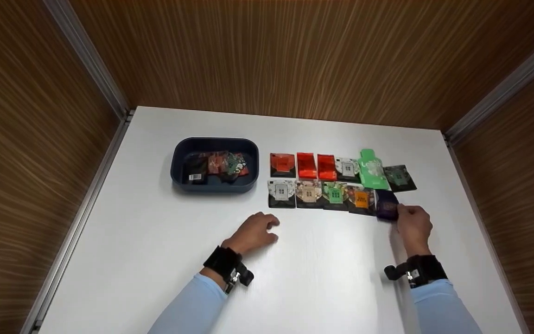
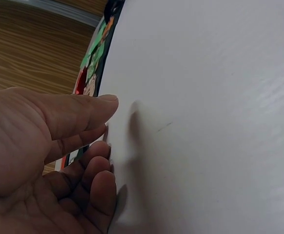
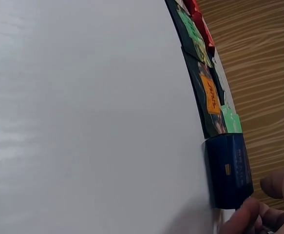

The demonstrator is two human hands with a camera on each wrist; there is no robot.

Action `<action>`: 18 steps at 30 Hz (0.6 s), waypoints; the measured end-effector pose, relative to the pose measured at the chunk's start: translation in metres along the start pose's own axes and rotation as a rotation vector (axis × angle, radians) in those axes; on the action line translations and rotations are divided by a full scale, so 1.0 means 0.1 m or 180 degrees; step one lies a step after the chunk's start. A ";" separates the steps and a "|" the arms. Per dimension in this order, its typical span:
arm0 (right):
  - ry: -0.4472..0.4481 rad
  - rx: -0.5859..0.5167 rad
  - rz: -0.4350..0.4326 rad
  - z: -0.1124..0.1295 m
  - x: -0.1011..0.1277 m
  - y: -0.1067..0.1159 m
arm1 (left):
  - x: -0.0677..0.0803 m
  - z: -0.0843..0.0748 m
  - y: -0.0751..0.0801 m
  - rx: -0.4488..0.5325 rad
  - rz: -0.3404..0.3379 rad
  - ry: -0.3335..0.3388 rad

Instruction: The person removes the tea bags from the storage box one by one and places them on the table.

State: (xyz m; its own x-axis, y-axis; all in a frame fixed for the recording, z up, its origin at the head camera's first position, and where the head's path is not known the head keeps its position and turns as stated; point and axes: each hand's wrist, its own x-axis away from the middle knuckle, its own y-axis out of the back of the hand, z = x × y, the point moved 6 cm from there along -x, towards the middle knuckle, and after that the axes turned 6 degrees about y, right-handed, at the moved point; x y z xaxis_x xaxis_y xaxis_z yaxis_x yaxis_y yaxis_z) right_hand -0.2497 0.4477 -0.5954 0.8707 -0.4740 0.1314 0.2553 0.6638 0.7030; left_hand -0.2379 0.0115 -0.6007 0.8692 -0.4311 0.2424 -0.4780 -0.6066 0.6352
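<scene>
My right hand [image 1: 414,226] pinches the right edge of a dark purple-blue sachet [image 1: 386,204] at the right end of the front row. In the right wrist view the thumb and fingers meet at the near end of that sachet [image 3: 228,170]. To its left lies a sachet with an orange label [image 1: 361,200], then ones with a green label [image 1: 335,195], a beige label [image 1: 309,194] and a white label [image 1: 281,193]. My left hand [image 1: 253,233] hovers low over the white table, fingers loosely bent and holding nothing.
Behind runs a second row: an orange-red sachet [image 1: 282,164], two shiny red packets [image 1: 307,165], a white-label sachet [image 1: 347,169], a green pouch [image 1: 372,170] and a dark sachet [image 1: 400,178]. A navy bin [image 1: 214,187] at left holds several packets. Wood-grain panels [image 1: 267,60] enclose the table.
</scene>
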 end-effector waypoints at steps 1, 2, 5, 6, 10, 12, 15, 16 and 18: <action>0.0033 0.0024 -0.0065 0.03 0.01 0.00 | 0.00 0.00 0.00 0.0005 0.0000 0.0005; 0.0067 0.0003 -0.0128 0.06 0.02 0.00 | 0.00 0.00 0.00 0.0017 -0.0009 0.0009; 0.0175 -0.0108 -0.0240 0.17 0.07 -0.05 | 0.00 0.00 0.00 0.0021 -0.0089 -0.0006; 0.0216 -0.0153 -0.0246 0.22 0.09 -0.08 | 0.00 0.00 0.00 0.0018 -0.0139 -0.0019; 0.0357 -0.0344 -0.0166 0.41 0.16 -0.25 | 0.00 0.03 0.04 0.0074 -0.0371 0.0004; 0.0412 -0.0419 -0.0110 0.50 0.19 -0.36 | 0.00 0.05 0.08 0.0130 -0.0489 0.0039; 0.0517 -0.0512 -0.0074 0.65 0.22 -0.54 | 0.00 0.08 0.20 0.0153 -0.0723 0.0057; 0.0546 -0.0544 -0.0045 0.69 0.23 -0.61 | -0.01 0.09 0.25 0.0138 -0.0806 0.0055; 0.0594 -0.0598 0.0037 0.79 0.26 -0.74 | -0.01 0.10 0.35 0.0131 -0.0948 0.0065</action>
State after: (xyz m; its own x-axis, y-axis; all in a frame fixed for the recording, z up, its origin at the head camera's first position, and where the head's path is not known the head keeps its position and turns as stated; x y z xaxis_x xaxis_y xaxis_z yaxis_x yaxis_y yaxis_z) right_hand -0.2786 0.3408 -0.5890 0.9320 -0.3624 -0.0046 0.3031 0.7726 0.5579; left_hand -0.2570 -0.0157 -0.5859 0.9740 -0.2169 0.0649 -0.2062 -0.7311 0.6504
